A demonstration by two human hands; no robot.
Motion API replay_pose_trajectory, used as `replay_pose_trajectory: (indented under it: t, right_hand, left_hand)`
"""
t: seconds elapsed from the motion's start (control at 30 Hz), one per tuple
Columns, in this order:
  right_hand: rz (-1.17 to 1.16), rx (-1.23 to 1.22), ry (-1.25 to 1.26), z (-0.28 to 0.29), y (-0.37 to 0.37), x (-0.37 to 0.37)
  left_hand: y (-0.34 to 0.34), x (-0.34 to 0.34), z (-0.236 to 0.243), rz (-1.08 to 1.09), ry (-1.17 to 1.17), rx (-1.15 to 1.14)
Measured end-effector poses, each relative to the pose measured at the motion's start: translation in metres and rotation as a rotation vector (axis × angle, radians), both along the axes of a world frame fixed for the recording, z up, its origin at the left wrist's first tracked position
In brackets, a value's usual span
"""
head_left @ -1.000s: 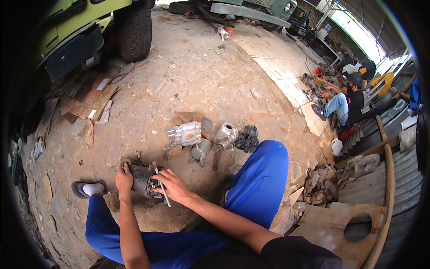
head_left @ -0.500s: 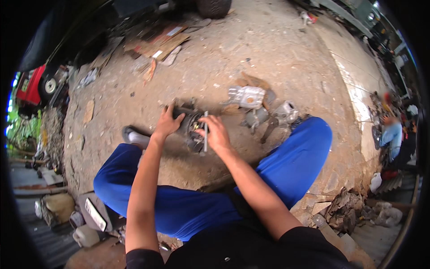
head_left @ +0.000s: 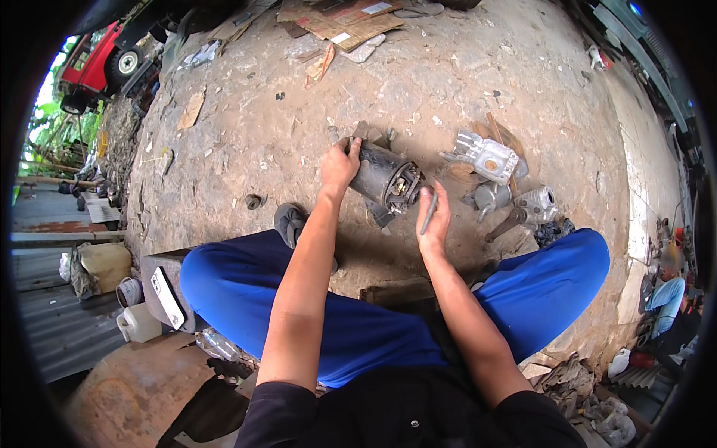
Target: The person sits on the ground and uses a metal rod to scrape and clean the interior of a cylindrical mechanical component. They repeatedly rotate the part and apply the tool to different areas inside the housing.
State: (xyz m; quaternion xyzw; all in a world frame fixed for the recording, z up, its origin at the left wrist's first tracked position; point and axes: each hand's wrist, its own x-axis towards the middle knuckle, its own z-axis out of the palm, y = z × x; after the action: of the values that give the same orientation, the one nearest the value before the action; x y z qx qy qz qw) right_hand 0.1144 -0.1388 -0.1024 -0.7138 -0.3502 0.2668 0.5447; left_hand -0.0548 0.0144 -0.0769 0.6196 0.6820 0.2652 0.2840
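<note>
A black cylindrical motor-like part (head_left: 377,175) lies on the dusty floor, its open end showing fittings. My left hand (head_left: 340,164) is closed on its upper left side. My right hand (head_left: 435,220) is beside the open end, holding a thin metal tool (head_left: 429,209) under the thumb. To the right are a silver metal casing (head_left: 485,155), a grey round part (head_left: 493,198) and a second cast fitting (head_left: 536,205).
My bent legs (head_left: 547,272) frame the work. Cardboard sheets (head_left: 336,22) lie ahead; a phone (head_left: 168,297), jugs (head_left: 138,322) and corrugated metal (head_left: 60,336) are at left. A co-worker (head_left: 665,302) sits at right, near scrap; a red vehicle (head_left: 89,56) stands top left.
The view has swung leftward, showing the red vehicle and more scrap. My right hand has drawn slightly away from the part's open end with the tool. My left hand stays on the part.
</note>
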Motion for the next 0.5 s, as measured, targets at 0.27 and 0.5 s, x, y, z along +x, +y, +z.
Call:
replay_pose_trajectory:
  t: [0.27, 0.5]
  right_hand:
    - [0.076, -0.234, 0.252, 0.006, 0.014, 0.002]
    - [0.214, -0.145, 0.196, 0.010, 0.011, 0.000]
  left_hand:
    - [0.001, 0.005, 0.004, 0.052, 0.088, -0.102]
    - [0.002, 0.009, -0.010, 0.117, 0.050, -0.043]
